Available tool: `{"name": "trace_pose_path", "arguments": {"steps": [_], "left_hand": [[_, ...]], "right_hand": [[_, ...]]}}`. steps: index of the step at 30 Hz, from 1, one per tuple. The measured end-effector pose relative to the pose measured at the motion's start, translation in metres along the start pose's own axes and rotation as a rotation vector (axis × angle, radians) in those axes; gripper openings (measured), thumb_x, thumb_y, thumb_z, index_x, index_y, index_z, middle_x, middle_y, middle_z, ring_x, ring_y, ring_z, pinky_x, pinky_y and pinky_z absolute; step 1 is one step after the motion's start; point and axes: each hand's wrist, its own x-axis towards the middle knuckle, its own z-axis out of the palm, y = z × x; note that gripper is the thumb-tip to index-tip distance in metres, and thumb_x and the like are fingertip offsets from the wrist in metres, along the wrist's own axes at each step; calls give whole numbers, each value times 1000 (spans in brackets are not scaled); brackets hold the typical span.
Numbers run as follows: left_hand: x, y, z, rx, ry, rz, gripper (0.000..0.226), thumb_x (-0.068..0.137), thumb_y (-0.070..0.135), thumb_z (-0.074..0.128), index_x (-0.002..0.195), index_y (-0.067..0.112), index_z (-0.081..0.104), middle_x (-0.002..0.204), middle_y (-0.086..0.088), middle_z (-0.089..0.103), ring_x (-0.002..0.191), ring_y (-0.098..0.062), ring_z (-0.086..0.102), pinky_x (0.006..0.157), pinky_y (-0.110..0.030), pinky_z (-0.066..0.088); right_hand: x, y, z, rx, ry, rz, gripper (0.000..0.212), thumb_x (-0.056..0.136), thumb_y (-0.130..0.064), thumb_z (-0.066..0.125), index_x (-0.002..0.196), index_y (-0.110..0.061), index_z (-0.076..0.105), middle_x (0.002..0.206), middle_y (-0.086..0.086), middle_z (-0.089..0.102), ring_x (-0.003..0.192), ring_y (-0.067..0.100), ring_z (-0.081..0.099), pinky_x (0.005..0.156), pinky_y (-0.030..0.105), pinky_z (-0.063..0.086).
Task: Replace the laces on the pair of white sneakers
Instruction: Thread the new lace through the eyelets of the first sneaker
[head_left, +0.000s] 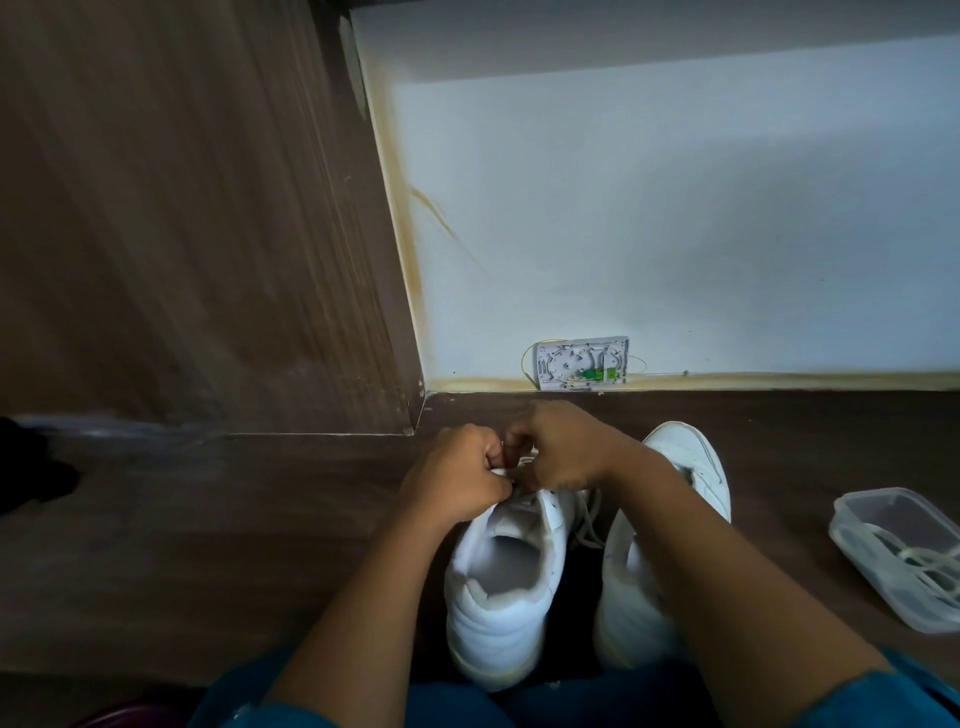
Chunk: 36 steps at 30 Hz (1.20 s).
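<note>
My left hand (457, 480) and right hand (563, 447) both grip the lace (503, 472) over the sneaker (498, 577) at lower centre. I judge I'm working an eyelet. Next, pull it through evenly.

The floor (208, 545) is dark wood-grain board, ending at a brown panel (182, 208) far left and a white wall (675, 234) far right. Near the middle, side by side with toes pointing away, stand the left sneaker (498, 587) and the right sneaker (691, 457), a loose lace (588, 522) trailing between them. At the right lies a clear tub (852, 525) (spare laces (914, 564) coiled inside). A black shape (26, 467) sits at the left edge.
</note>
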Motion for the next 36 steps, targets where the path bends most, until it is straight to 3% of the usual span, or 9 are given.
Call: {"name": "trace_pose_path", "arguments": {"steps": [10, 15, 17, 21, 23, 26, 30, 32, 36], "left_hand": [[0, 1, -3, 23, -21, 6, 14, 71, 15, 69, 77, 13, 57, 69, -1, 59, 72, -23, 60, 59, -34, 45], [-5, 6, -4, 17, -15, 13, 25, 74, 11, 65, 92, 27, 55, 63, 12, 51, 66, -14, 55, 55, -22, 39], [-7, 9, -3, 7, 2, 68, 19, 81, 14, 64, 92, 29, 64, 57, 12, 48, 57, -8, 50, 51, -16, 35], [-6, 17, -5, 265, 38, 125, 22, 87, 41, 60, 92, 22, 70, 86, 1, 53, 86, -19, 57, 73, -34, 47], [-4, 24, -9, 122, 149, 126, 15, 86, 30, 64, 89, 17, 71, 93, -3, 61, 88, -21, 59, 77, -35, 48], [-3, 39, -19, -388, 249, 97, 26, 92, 7, 55, 70, 12, 67, 59, -2, 61, 52, -16, 55, 56, -28, 45], [-8, 60, -33, -928, 238, 145, 28, 94, 4, 48, 71, 8, 63, 49, 4, 56, 43, -7, 53, 44, -19, 48], [-10, 59, -35, -1032, 169, 146, 23, 94, 5, 48, 79, 8, 65, 59, -2, 56, 49, -10, 55, 47, -21, 50], [-7, 31, -32, -640, -79, -63, 29, 84, -8, 55, 93, 19, 54, 79, -5, 54, 61, -13, 52, 51, -24, 47]], "right_hand": [[-9, 3, 9, 269, 142, -109, 20, 76, 6, 61, 75, -13, 68, 70, -8, 66, 67, 3, 59, 67, 18, 44], [-22, -23, -42, 1342, 523, -165, 26, 95, 9, 39, 80, -11, 46, 67, 6, 68, 51, 12, 57, 51, 21, 48], [-29, -26, -65, 1489, 677, -218, 25, 97, 6, 35, 82, -13, 43, 64, 6, 67, 52, 14, 57, 52, 22, 49], [-30, -21, -53, 1416, 659, 22, 25, 95, 6, 40, 86, -16, 45, 65, 3, 61, 64, 20, 60, 56, 27, 49], [-30, -9, -40, 996, 507, 181, 26, 87, 0, 59, 100, -19, 48, 85, 2, 62, 76, 19, 60, 64, 30, 50], [-31, 0, -29, 276, 88, 154, 40, 74, -14, 76, 107, -24, 55, 99, -8, 63, 83, 1, 59, 75, 17, 45], [-22, -17, -7, 269, 66, 63, 5, 80, -13, 70, 79, -17, 68, 84, 6, 71, 58, 2, 55, 69, 22, 47], [-17, -13, -2, 384, 141, 112, 19, 82, -5, 61, 66, -14, 65, 76, 14, 71, 52, 10, 59, 62, 29, 51], [-13, -6, 0, 535, 137, 124, 22, 91, -13, 59, 72, -6, 68, 56, 1, 63, 52, 17, 60, 50, 20, 50]]}}
